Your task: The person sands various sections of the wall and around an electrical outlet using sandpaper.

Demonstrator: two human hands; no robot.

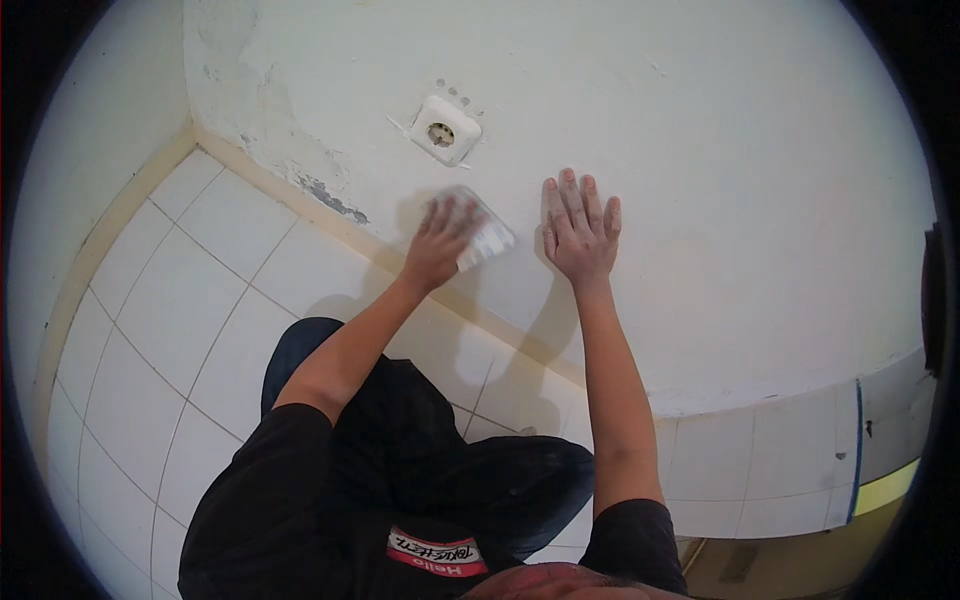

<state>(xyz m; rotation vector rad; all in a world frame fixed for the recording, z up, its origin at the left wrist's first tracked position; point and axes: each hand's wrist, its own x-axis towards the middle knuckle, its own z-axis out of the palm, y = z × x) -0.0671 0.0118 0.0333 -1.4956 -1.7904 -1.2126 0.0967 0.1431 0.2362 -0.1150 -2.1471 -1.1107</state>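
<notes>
My left hand (pixel 450 225) presses a whitish sheet (pixel 489 246) with faint blue printing against the white wall (pixel 712 187). Both the hand and the sheet are blurred, so the material is uncertain; it resembles the back of sandpaper. A little to the right, my right hand (pixel 581 225) lies on the wall with its fingers slightly apart and nothing in it. Pale dust coats its fingers. Above my left hand sits a white wall socket (pixel 446 130), with several grey spots near its upper edge and white smears around it.
Peeling paint (pixel 330 196) exposes grey patches low on the wall. A cream baseboard (pixel 360 247) runs to the corner at left. White floor tiles (pixel 202 330) lie beneath my bent legs (pixel 420 427). A dark object (pixel 932 300) stands at the far right rim.
</notes>
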